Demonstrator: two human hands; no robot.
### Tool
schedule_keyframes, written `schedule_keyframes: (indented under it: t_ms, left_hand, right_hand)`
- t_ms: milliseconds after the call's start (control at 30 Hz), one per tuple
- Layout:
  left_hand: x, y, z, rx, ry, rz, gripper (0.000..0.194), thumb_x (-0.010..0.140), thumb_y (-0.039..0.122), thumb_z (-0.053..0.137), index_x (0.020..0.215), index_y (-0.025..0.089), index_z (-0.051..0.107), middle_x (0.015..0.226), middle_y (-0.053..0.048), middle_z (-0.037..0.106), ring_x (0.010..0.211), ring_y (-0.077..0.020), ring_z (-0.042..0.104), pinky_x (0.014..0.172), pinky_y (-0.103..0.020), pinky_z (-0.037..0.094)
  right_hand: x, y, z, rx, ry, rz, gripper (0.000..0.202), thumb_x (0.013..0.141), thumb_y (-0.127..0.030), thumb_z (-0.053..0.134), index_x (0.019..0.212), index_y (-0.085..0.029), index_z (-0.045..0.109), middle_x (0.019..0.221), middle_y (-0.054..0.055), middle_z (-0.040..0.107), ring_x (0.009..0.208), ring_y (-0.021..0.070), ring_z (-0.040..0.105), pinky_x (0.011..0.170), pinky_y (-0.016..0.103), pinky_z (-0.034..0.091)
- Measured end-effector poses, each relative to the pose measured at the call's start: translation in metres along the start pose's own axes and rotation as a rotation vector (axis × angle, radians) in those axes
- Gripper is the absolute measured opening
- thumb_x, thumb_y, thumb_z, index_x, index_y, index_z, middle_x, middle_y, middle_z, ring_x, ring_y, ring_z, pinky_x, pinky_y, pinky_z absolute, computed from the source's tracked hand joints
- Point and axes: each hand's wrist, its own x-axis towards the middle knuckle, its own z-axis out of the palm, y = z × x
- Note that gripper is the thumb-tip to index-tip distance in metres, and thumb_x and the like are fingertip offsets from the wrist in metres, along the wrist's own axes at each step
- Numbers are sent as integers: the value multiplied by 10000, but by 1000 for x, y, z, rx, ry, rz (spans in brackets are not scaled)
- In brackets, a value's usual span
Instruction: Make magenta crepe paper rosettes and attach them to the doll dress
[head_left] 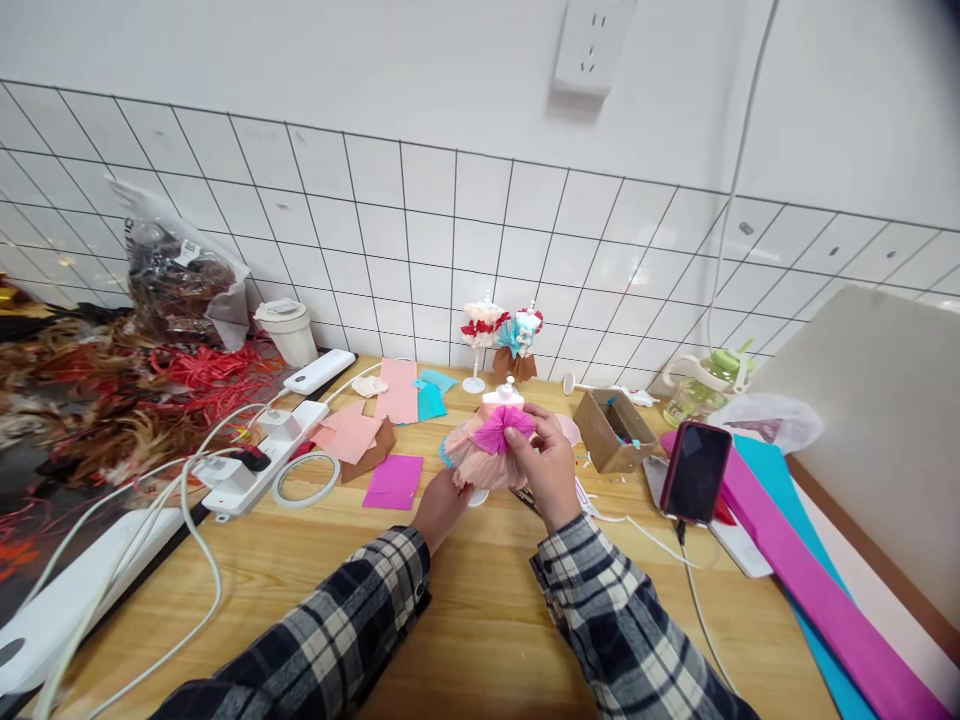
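A small white dress form [508, 394] in a ruffled peach crepe-paper skirt [480, 462] is held above the front of the table. My left hand [444, 507] grips it from below on the left, its fingers mostly hidden under the skirt. A pleated magenta crepe-paper piece [501, 430] lies against the front of the skirt. My right hand [549, 462] pinches this piece at its right edge, thumb in front and fingers behind. Part of a white round base shows beneath the skirt. Behind stand two more dressed mini forms, one with a cream and red skirt [480, 325], one in blue and brown [519, 335].
Magenta paper [394, 482], peach paper [397, 390] and a tape roll [306, 480] lie left. Beyond them are a power strip [262, 460] with cables and a white cup [287, 332]. A cardboard box [613, 430], phone [697, 472] and long paper strips [817, 590] are right.
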Motion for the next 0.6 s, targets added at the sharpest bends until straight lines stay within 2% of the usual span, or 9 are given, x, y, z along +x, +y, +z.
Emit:
schedule_keyframes:
  t_ms: [233, 367, 467, 533, 600]
  left_hand:
    - [0, 1, -1, 12, -27, 14, 362, 839, 206, 490, 1190, 209, 581, 1239, -66, 615, 1186, -220, 529, 975, -340, 426]
    - [0, 3, -1, 31, -33, -1, 359, 841, 226, 493, 1188, 209, 587, 1242, -74, 613, 1189, -232, 525, 986, -364, 418]
    - [0, 3, -1, 28, -42, -8, 348, 833, 207, 491, 1162, 184, 603, 1198, -97, 636, 1152, -245, 552, 968, -377, 431]
    - [0, 3, 0, 16, -50, -4, 337, 827, 191, 491, 1140, 177, 614, 1176, -96, 648, 1143, -240, 558, 970, -368, 428]
    - [-1, 2, 1, -2, -55, -7, 329, 825, 184, 494, 1130, 179, 619, 1181, -87, 648, 1157, -234, 548, 985, -357, 416]
  right_hand:
    - [0, 0, 0, -54, 47, -12, 222, 769, -393, 624, 844, -189, 667, 1037, 65, 614, 915, 184, 538, 699, 276, 421]
    - [-1, 3, 2, -76, 112, -2, 261, 745, -401, 641, 874, -179, 595, 880, 26, 582, 773, 151, 511, 678, 272, 420]
    - [-2, 2, 4, -44, 176, -15, 393, 716, -375, 669, 1031, -183, 532, 974, 39, 577, 803, 151, 522, 741, 299, 446]
    - [-4, -1, 6, 10, 160, -54, 533, 724, -340, 661, 1197, -194, 464, 1093, 74, 576, 918, 175, 544, 813, 332, 456]
    - [-5, -3, 7, 47, 121, -64, 648, 742, -316, 641, 1322, -206, 373, 1080, 79, 605, 942, 186, 565, 835, 348, 466]
